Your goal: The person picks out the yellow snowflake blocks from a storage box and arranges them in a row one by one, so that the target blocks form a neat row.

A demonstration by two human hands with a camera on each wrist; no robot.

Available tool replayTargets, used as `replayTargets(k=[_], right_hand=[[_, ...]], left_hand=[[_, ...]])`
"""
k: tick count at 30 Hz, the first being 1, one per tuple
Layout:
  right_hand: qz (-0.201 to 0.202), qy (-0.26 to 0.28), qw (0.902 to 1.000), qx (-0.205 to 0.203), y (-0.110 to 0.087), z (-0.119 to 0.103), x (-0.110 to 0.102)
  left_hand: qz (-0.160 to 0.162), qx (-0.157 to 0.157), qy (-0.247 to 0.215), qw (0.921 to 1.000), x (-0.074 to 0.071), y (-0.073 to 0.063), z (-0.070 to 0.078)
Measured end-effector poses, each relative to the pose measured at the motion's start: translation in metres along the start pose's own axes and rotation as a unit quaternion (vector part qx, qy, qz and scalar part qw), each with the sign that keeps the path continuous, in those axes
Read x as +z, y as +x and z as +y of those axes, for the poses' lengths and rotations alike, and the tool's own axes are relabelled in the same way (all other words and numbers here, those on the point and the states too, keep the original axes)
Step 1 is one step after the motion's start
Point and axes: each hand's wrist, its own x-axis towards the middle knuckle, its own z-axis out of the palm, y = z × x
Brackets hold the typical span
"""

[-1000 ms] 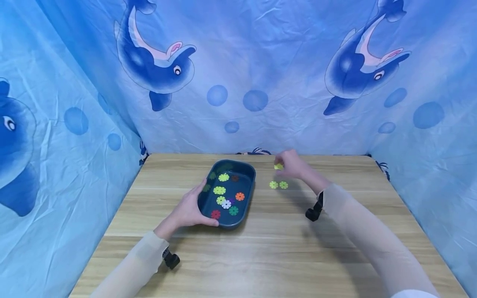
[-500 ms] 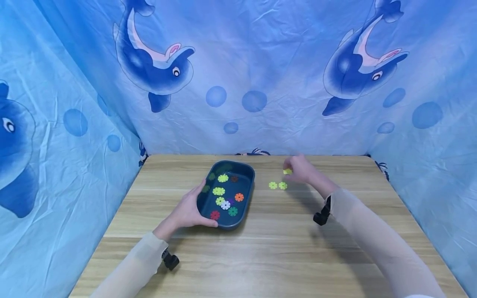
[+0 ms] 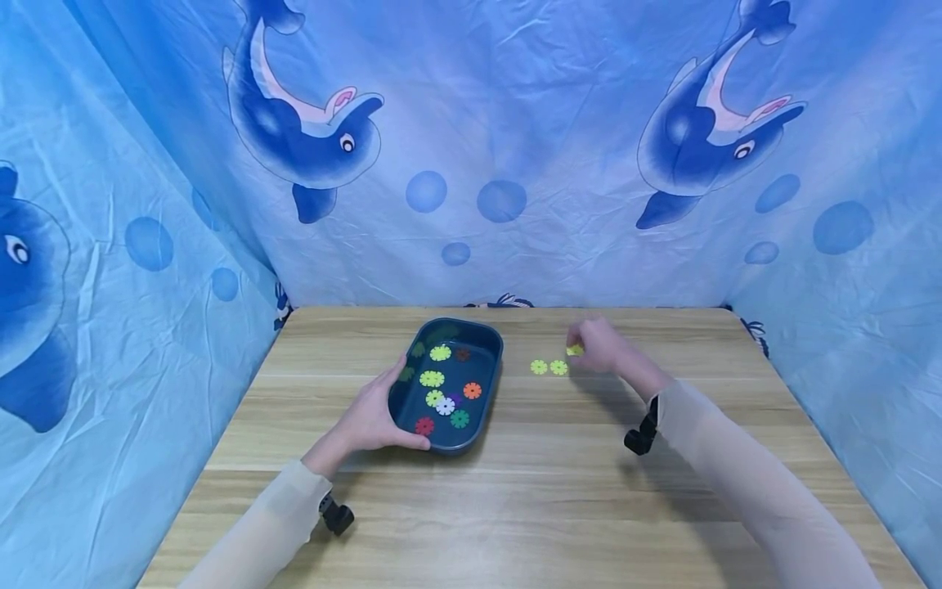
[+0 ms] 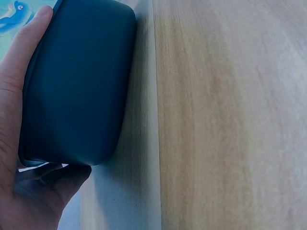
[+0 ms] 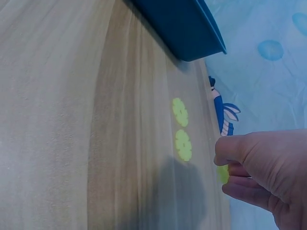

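My left hand (image 3: 368,415) grips the near-left corner of a dark blue plastic tray (image 3: 471,446), thumb along the near end and fingers at the left side. In the left wrist view the tray's outer wall (image 4: 81,86) fills the upper left. My right hand (image 3: 602,348) pinches a yellow-green snowflake disc (image 3: 575,350) with thumb and fingers, partly hidden by them in the right wrist view. Just left of that hand, two matching snowflake discs lie side by side on the table, a left one (image 3: 539,367) and a right one (image 3: 558,368).
Inside the tray lie several snowflake discs: yellow-green, an orange one (image 3: 473,391), a white one (image 3: 445,406), a red one (image 3: 424,426), a green one (image 3: 459,419). A blue dolphin-print curtain (image 3: 471,114) stands behind the wooden table (image 3: 515,515) and along both sides.
The right hand has moved rightward and then toward me with its snowflake disc, now beside the two discs on the table. The left hand and tray stay in place.
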Motion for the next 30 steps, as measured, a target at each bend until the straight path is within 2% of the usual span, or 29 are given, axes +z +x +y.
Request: replayTargets(k=[4, 15, 30], right_hand=[[0.008, -0.013, 0.9998, -0.016, -0.001, 0.002, 0.004], [-0.023, -0.013, 0.9996, -0.002, -0.007, 0.004, 0.017], [-0.021, -0.027, 0.9993, -0.016, -0.01, 0.009, 0.024]], left_hand=[[0.001, -0.001, 0.0, 1.0, 0.0, 0.0, 0.0], [-0.001, -0.004, -0.004, 1.0, 0.0, -0.001, 0.001], [0.001, -0.003, -0.008, 1.0, 0.0, -0.001, 0.001]])
